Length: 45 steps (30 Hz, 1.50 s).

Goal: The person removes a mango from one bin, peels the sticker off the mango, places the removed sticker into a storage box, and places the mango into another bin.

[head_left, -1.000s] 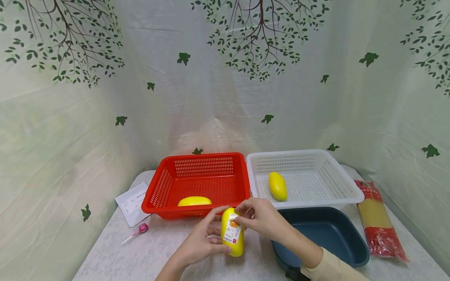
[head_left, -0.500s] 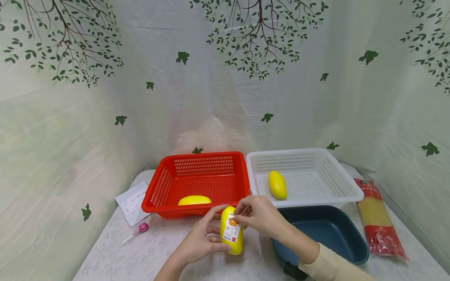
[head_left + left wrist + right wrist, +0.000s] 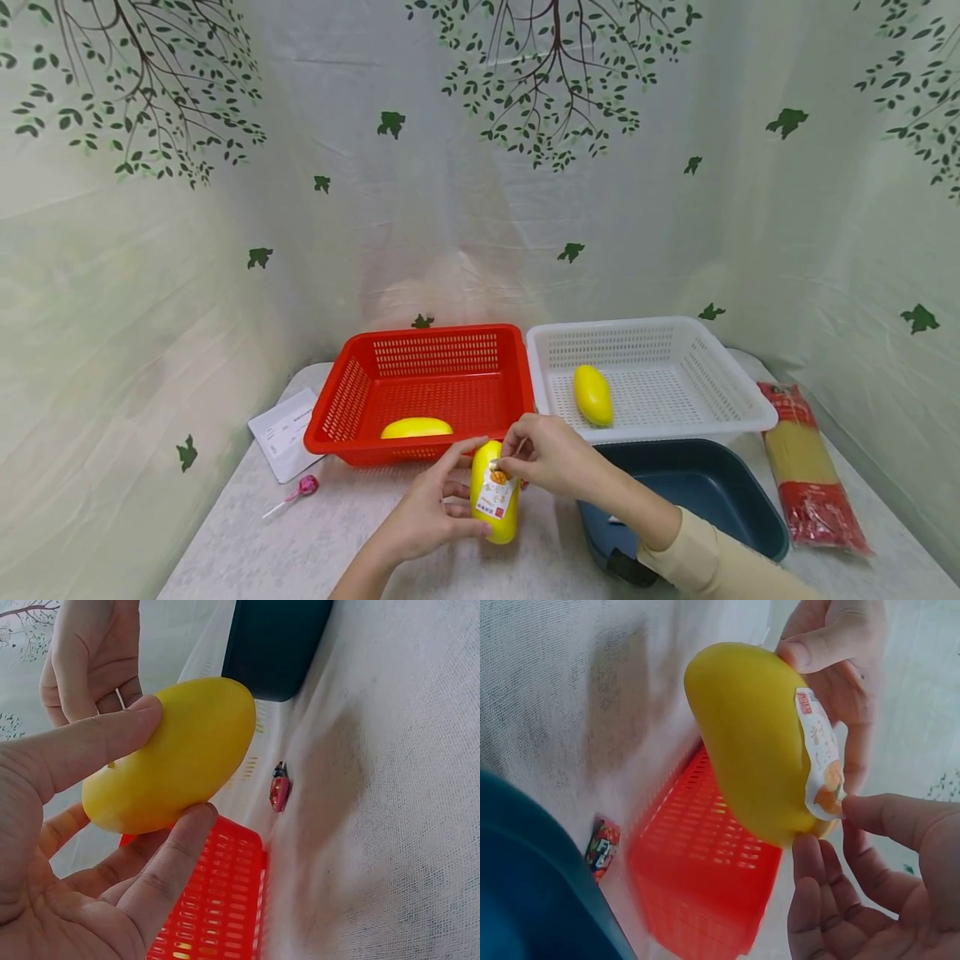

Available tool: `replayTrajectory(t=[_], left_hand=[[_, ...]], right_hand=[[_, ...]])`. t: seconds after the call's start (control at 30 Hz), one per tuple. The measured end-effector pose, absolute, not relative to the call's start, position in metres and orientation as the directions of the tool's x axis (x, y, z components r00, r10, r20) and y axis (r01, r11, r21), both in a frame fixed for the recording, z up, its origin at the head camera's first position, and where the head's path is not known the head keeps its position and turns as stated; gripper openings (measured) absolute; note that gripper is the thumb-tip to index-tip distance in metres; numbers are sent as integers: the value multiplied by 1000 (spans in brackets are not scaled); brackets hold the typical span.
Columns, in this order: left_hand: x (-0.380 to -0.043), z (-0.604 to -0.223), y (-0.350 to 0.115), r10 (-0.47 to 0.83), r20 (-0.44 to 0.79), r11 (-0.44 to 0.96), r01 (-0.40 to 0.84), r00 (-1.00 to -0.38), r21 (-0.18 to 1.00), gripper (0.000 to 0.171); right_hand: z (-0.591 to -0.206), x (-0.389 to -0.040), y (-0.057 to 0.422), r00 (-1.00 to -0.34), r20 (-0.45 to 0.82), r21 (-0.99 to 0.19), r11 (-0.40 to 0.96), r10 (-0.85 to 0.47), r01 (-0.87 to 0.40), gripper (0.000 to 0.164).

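Note:
Upright over the front of the table is a yellow mango [image 3: 506,530] with a white printed label [image 3: 492,501] on its near side. My left hand [image 3: 433,515] grips the mango from the left, thumb and fingers spread round it. My right hand [image 3: 551,455] pinches the upper end of the label between thumb and fingertips. In the right wrist view the label [image 3: 821,756] stands away from the skin along one edge. The left wrist view shows the plain back of the mango [image 3: 187,750], with the right hand [image 3: 94,652] beyond it.
One mango [image 3: 416,428] lies in the red basket [image 3: 442,454], another [image 3: 592,396] in the white basket [image 3: 652,433]. A dark blue pan [image 3: 720,492] stands at right, beside a red-and-yellow packet [image 3: 813,471]. At left are a lollipop [image 3: 306,486] and paper [image 3: 283,433]; a wrapped candy [image 3: 279,787] lies ahead.
My right hand has risen slightly while pinching the label's top end. The right forearm has shifted, showing a small white scrap in the blue pan. The left hand and mango barely move.

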<state>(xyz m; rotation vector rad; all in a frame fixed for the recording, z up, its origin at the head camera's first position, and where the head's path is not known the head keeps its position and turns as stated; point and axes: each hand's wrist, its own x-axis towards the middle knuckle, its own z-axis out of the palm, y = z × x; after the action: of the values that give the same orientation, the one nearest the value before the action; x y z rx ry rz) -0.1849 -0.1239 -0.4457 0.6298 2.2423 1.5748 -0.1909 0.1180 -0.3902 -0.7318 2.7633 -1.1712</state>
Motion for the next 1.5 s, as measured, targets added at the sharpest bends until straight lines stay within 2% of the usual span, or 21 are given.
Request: replayTrajectory(t=[0.2,0.43,0.77,1.0,1.27,1.5], left_hand=[[-186,-444,-126,529,-9,291,171,-849,941,95],[-187,-443,-129,513,-46,284,119,-857,952,97],[-186,-442,-127,512,-53,268,100,-858,958,96],[-186,-443,-127,521,-42,257,110,-852,960,97],[-186,-445,-127,510,-51,271,104,-858,957,97],[-187,-446,-127,503,-59,283,101,-862,954,97]], right_hand=[[-386,-191,118,-871,138,-672,602,-471,-431,17],[-384,-190,119,-866,117,-681,595,-487,-427,18],[-385,-193,121,-879,113,-743,548,-463,-384,15],[-387,-195,121,-884,123,-729,564,-450,-388,34],[-389,-192,120,-875,143,-716,562,-463,-415,15],[-389,-193,119,-869,149,-683,586,-472,-435,13]])
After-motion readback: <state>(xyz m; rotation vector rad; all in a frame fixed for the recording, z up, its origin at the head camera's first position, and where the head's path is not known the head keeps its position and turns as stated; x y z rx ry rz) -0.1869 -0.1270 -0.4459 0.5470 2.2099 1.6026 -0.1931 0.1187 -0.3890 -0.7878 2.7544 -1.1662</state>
